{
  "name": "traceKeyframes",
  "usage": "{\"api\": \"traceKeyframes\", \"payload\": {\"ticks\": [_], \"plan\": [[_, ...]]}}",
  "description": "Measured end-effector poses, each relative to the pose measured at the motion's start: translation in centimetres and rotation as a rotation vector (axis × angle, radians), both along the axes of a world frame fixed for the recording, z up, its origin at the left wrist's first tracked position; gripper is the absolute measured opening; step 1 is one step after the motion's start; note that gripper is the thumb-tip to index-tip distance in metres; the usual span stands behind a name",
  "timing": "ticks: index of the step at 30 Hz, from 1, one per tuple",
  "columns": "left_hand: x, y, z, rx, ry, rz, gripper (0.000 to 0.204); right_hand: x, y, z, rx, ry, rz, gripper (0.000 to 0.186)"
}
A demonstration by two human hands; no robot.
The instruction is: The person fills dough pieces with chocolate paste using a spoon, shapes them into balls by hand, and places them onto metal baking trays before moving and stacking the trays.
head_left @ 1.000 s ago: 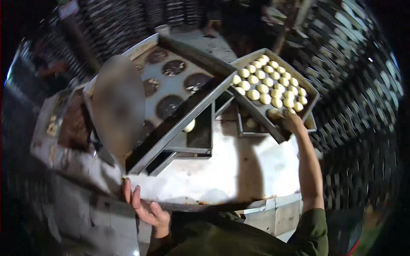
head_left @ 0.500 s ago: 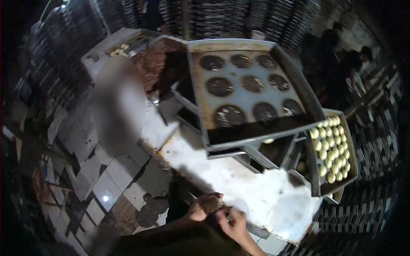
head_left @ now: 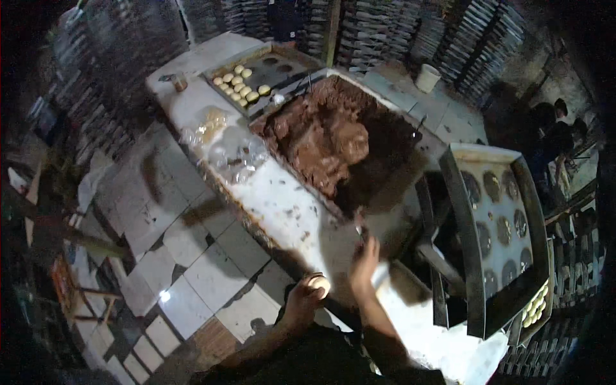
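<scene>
Low in the middle, my left hand (head_left: 301,307) is closed around a pale, flattened piece of dough (head_left: 318,284), its face turned up. My right hand (head_left: 364,266) is ahead and to the right, gripping a thin tool (head_left: 360,226); its exact kind is too small and blurred to tell. The tool's tip points to the near end of a wide bin holding thick brown paste (head_left: 314,144). The paste is heaped toward the bin's left and far side, and the tip appears apart from the heap.
A baking tray (head_left: 224,96) with pale dough balls (head_left: 242,85) lies beyond the bin. Clear plastic (head_left: 237,154) rests on the white tabletop (head_left: 279,199). At right, a tray with round dark hollows (head_left: 478,256) stands above metal frames, with more dough balls (head_left: 536,305) below. A white bucket (head_left: 428,77) stands behind.
My view has swung left, bringing the brown paste to the middle. My hands, formerly close together, are apart; the right has reached forward with the tool, and the dough in my left now shows.
</scene>
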State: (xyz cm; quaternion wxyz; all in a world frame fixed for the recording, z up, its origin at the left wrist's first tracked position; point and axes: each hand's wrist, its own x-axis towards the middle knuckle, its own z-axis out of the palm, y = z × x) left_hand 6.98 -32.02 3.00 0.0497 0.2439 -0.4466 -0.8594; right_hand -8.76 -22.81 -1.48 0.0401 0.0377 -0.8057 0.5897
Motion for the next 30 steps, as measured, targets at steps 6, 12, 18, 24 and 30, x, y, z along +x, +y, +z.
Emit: {"api": "traceKeyframes", "payload": {"ticks": [6,12,18,24,30], "plan": [[-5.3,-1.4,-2.7,0.343,0.187,-0.098,0.038,-2.2,-8.1,13.9,0.454,0.334,0.32,0.043],[-5.6,-11.0,6.1,0.292,0.16,-0.072,0.041,-12.5,-16.1,13.5,0.978,-0.088,0.215,0.024],[-9.9,-15.1,3.8,0.633,0.305,0.446,0.031,-6.1,-13.4,16.8,0.352,-0.025,0.524,0.018],[-12.6,-16.8,9.6,0.938,0.154,0.176,0.029,0.0,-6.3,8.0,-0.085,-0.057,0.206,0.029],[-10.1,-15.3,8.5,0.616,0.233,-0.174,0.078,-0.8,-1.3,5.6,0.577,0.377,0.082,0.025]]}}
